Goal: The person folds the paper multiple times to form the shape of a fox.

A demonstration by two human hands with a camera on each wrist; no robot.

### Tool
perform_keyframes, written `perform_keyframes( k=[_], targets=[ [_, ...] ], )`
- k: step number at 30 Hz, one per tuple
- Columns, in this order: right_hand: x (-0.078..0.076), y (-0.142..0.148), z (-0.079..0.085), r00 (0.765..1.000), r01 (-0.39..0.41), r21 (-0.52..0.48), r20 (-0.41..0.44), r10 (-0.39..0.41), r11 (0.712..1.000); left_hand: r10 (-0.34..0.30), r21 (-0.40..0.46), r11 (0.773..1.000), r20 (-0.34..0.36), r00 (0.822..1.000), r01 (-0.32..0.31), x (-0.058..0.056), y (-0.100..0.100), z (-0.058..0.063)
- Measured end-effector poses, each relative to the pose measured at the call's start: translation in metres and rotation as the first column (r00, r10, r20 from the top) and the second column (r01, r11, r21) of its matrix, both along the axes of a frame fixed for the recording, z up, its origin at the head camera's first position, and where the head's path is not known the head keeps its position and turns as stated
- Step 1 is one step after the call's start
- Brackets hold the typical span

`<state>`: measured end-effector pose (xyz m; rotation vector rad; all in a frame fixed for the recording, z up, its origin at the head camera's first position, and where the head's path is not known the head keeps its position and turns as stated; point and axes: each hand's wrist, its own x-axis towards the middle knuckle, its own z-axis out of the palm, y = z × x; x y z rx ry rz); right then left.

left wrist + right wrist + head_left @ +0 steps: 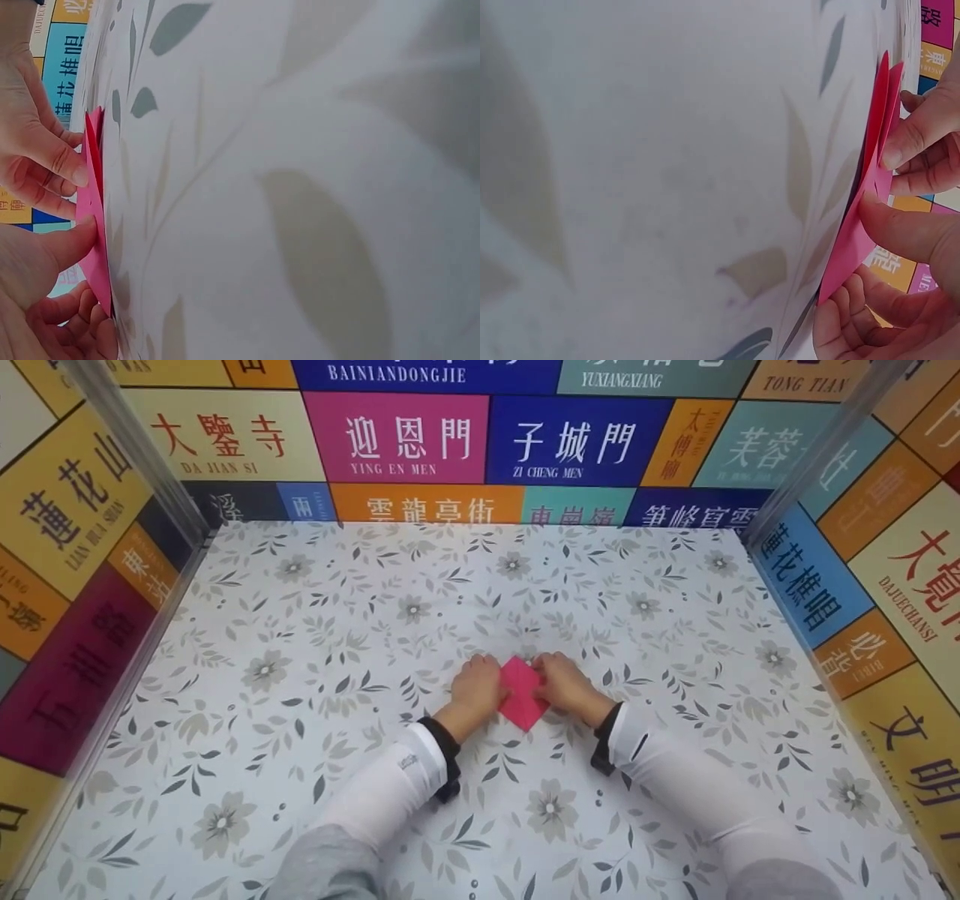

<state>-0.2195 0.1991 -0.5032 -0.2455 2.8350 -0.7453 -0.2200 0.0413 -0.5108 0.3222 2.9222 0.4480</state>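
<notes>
A small pink sheet of folded paper lies diamond-shaped on the table, one corner pointing toward me. Its left side is held by my left hand, thumb on top and fingers curled at the edge. On the opposite side my right hand pinches the paper the same way. Seen edge-on in the left wrist view, the folded paper has separate layers that stand slightly apart at one end. The right wrist view also shows parted layers of the paper, with both thumbs pressing on its face.
A white tablecloth with grey flowers and leaves covers the table. Colourful panels with printed place names stand behind it and along both sides. Clear corner strips join the panels.
</notes>
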Motion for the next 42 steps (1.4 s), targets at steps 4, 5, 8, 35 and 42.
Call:
perform_keyframes(
  k=[4, 5, 8, 35, 42],
  targets=[
    [-0.001, 0.0, 0.002, 1.0, 0.009, -0.025, 0.019, -0.009, 1.0, -0.008, 0.045, 0.999, -0.011, 1.0, 0.008, -0.001, -0.001, 0.001],
    [-0.002, 0.001, 0.002, 1.0, 0.01, -0.036, 0.025, -0.009, 0.999, -0.012, 0.059, 0.998, -0.014, 1.0, 0.013, -0.001, -0.002, 0.001],
    [-0.002, 0.002, 0.004, 0.999, 0.015, -0.06, 0.04, -0.013, 0.998, -0.03, 0.102, 0.994, -0.019, 0.999, 0.032, -0.002, -0.004, 0.001],
    [-0.02, 0.004, 0.04, 0.991, 0.003, -0.093, -0.131, -0.015, 0.996, -0.079, 0.232, 0.966, -0.165, 0.983, 0.117, -0.019, -0.014, 0.036],
    [-0.021, 0.001, 0.056, 0.967, -0.023, -0.08, -0.253, 0.002, 0.997, -0.077, 0.238, 0.961, -0.248, 0.966, 0.138, -0.024, -0.018, 0.05]
  ],
)
